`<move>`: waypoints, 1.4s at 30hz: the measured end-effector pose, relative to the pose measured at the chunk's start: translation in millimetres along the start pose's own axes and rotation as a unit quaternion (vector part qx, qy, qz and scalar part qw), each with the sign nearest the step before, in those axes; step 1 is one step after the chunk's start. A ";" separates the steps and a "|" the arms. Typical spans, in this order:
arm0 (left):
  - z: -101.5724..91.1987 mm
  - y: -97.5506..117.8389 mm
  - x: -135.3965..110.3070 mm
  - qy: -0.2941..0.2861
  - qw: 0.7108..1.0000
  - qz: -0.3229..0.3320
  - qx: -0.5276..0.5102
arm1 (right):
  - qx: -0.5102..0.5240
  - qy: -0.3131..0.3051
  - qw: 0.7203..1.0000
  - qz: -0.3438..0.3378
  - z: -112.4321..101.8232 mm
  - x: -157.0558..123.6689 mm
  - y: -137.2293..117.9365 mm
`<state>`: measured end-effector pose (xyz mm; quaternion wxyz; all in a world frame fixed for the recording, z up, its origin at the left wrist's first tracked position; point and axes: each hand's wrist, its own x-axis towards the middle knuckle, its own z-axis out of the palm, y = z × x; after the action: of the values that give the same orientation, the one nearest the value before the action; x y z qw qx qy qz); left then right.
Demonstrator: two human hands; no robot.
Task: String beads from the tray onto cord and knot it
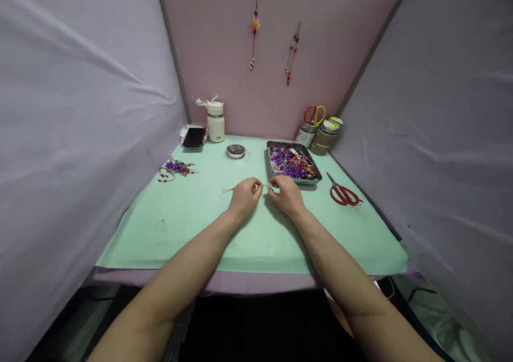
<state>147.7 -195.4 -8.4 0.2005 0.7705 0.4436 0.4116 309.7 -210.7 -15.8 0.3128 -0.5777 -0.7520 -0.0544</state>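
Note:
Over the middle of the green table, my left hand [246, 197] pinches a thin cord [227, 190], whose looped end sticks out to the left. My right hand [287, 195] is closed at the fingertips on a small clear bead [268, 185] at the cord's other side. The two hands are close together, with a short stretch of cord between them. Just behind my right hand stands a metal tray [316, 181] full of purple, red and clear beads [286, 164]. Whatever lies inside my fingertips is mostly hidden.
Red-handled scissors [343, 195] lie at the right. Beaded strings [176, 168] are heaped at the left. Behind are a phone [194, 137], a white bottle [216, 124], a spool [235, 151] and jars [325, 137]. Beaded pendants [255, 25] hang on the pink back wall.

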 end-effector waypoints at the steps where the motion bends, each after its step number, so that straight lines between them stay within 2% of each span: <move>1: 0.8 -0.7 0.1 0.001 1.000 0.007 0.006 | -0.006 -0.001 1.000 0.000 -0.2 0.0 -0.5; 5: 3.4 -3.2 0.2 -0.001 0.999 0.026 0.026 | -0.030 0.001 1.000 0.002 -0.4 -0.3 -2.3; 42: 8.7 0.1 -0.5 -0.006 0.998 -0.017 0.060 | -0.058 -0.004 0.998 -0.016 4.8 -0.2 -9.9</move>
<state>154.7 -195.3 -13.6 0.1636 0.7758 0.4795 0.3761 298.8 -212.0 -17.0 0.2743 -0.5829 -0.7582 -0.1006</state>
